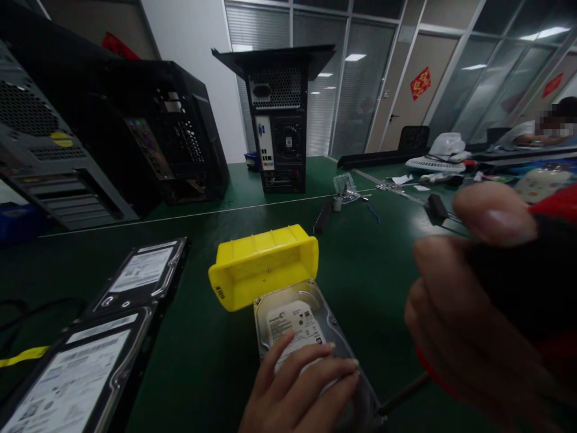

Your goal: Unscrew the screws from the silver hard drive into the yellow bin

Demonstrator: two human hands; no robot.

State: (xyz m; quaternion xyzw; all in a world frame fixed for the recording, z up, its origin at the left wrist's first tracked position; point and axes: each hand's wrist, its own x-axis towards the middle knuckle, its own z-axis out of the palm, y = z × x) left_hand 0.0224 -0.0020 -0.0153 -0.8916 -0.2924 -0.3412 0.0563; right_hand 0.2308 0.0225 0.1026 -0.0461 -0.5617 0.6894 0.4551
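Note:
My left hand (302,385) lies with spread fingers on top of a silver hard drive (295,313) with a white label. The far end of the drive touches a yellow plastic bin (265,261), which is tipped with its opening toward me. At the right, close to the camera, my right hand (469,300) is wrapped round a black and red power screwdriver (523,276). Its long thin shaft (408,391) reaches down to the lower right edge of the drive. The exact contact at the shaft's tip is hard to make out.
Two more hard drives (144,270) lie at the left on the green table (202,355). Open computer cases (189,132) stand behind them, and a black tower (283,132) stands at the back. Small parts (345,189) lie beyond the bin. A person (536,132) sits far right.

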